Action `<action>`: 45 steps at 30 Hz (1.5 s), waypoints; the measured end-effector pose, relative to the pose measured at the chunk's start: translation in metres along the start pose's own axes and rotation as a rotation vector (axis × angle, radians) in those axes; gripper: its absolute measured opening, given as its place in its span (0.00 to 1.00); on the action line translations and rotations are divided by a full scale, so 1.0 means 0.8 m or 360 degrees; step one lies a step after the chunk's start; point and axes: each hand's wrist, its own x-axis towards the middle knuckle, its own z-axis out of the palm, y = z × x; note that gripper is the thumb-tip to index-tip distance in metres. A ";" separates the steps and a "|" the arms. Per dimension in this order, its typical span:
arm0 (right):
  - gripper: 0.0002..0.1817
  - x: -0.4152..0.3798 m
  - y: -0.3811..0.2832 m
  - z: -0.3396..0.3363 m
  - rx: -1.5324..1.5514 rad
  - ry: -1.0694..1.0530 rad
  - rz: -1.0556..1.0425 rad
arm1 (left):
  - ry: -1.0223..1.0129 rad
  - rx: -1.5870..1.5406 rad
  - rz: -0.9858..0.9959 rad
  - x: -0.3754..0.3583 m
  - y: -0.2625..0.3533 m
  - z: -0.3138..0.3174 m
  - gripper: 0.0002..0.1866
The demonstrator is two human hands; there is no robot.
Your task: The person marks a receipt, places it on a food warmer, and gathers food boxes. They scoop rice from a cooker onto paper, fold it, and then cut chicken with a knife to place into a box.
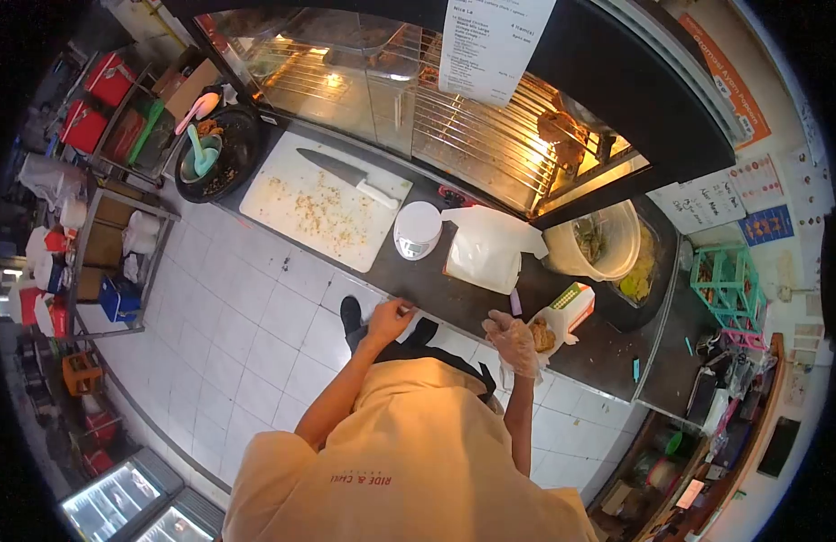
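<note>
My left hand [391, 322] is bare, with its fingers curled together at the front edge of the dark counter [418, 287]; nothing shows in it. My right hand [513, 343] wears a clear plastic glove, its fingers loosely bent and a little apart. Just right of the glove, a brown piece of food [543, 336] lies in white paper, beside an orange-and-white box [573, 309]. A stack of white paper [483, 257] lies behind my right hand. Left of the paper stands a round white scale [418, 229].
A knife [336, 169] lies on a crumb-strewn white cutting board [278, 203]. Behind the counter is a lit glass warmer [481, 126]. A tub [607, 239] stands at the right, a black wok [228, 163] at the far left. Shelves [120, 253] line the left.
</note>
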 end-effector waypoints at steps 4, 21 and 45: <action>0.20 -0.001 0.014 -0.011 0.0363 -0.0137 0.0341 | 0.0341 -0.0007 -0.0198 -0.069 -0.109 0.013 0.14; 0.24 0.029 -0.026 0.038 0.0459 -0.0313 0.0023 | -0.0286 -0.0751 -0.1381 -0.392 -0.167 -0.018 0.21; 0.21 -0.062 -0.149 0.183 0.1496 -0.0058 0.0527 | -0.0623 -0.1132 -0.1418 -0.339 -0.196 -0.247 0.22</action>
